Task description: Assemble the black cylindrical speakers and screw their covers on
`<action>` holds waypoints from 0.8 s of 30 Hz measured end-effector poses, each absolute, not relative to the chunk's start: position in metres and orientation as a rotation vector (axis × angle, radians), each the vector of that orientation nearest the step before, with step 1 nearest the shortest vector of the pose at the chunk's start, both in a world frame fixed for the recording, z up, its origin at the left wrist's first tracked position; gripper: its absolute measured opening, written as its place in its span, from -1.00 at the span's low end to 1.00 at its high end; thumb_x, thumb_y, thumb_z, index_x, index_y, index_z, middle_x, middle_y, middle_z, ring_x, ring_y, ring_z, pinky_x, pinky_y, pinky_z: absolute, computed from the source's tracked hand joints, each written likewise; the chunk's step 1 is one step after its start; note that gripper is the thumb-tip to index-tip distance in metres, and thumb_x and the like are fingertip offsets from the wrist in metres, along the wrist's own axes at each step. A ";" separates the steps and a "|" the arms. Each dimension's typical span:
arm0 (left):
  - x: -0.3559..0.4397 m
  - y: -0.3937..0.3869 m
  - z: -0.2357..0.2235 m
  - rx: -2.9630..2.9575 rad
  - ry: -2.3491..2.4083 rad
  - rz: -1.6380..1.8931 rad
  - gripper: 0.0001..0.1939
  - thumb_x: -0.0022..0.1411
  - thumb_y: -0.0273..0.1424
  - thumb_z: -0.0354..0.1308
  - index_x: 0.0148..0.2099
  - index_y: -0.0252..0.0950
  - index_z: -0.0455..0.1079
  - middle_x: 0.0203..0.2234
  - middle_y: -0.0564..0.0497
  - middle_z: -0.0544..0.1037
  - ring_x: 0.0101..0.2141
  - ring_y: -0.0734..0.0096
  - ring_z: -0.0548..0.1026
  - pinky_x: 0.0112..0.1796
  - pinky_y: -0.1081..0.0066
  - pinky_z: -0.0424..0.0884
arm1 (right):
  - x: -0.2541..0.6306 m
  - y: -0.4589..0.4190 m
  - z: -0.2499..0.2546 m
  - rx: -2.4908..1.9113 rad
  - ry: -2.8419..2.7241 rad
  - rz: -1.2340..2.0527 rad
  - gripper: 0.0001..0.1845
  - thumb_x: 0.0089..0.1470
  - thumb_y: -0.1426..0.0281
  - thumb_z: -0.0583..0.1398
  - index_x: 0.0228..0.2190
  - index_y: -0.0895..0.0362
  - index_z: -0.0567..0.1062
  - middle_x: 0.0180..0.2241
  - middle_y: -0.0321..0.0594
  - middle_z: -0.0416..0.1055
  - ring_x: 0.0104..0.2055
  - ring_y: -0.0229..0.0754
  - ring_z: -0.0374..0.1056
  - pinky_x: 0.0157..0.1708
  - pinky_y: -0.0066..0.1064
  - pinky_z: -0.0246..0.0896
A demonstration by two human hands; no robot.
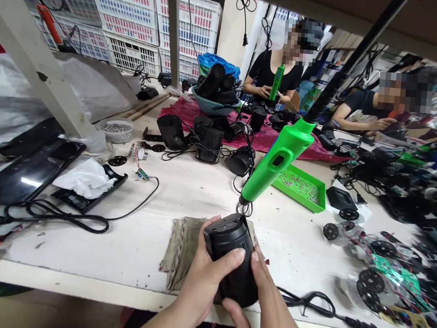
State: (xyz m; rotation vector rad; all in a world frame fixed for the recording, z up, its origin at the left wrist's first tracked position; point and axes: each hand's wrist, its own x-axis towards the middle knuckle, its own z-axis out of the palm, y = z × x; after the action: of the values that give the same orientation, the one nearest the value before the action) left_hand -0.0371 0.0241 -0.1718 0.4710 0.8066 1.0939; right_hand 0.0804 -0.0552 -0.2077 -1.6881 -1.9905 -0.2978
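Between my two hands is a black plastic appliance housing (229,240) with a vented end and rounded sides, tilted near the table's front edge. My left hand (203,275) wraps its left side, thumb across the front. My right hand (267,301) grips the right side and lower end. Under the housing lies a folded olive cloth (185,250). A black power cord (319,298) with a plug runs to the right of my right hand. Just beyond the housing hangs a green electric screwdriver (276,161), its tip pointing down; neither hand touches it.
Behind the screwdriver sits a green tray (315,200) of small screws. Black housings (209,144) with cords stand farther back, near a blue basket (214,105). Motors and circuit boards (396,269) crowd the right. A metal post (47,62) rises at left. Two people work opposite.
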 end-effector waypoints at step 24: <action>-0.020 0.036 -0.168 0.375 0.933 1.075 -0.45 -0.05 -0.45 0.37 -0.02 -0.20 0.24 -0.35 0.07 0.53 -0.34 0.43 0.50 -0.23 0.40 0.43 | 0.066 -0.040 -0.208 -1.777 -1.843 -0.190 -0.17 0.10 0.36 0.14 0.29 0.25 -0.10 0.17 0.23 0.21 0.16 0.22 0.25 -0.08 0.05 0.41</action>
State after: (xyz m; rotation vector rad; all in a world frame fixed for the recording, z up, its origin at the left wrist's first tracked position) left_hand -0.0202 0.0355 -0.1678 0.3749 0.9330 1.0746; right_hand 0.0662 -0.0398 -0.2078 -1.7769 -1.8434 -0.1899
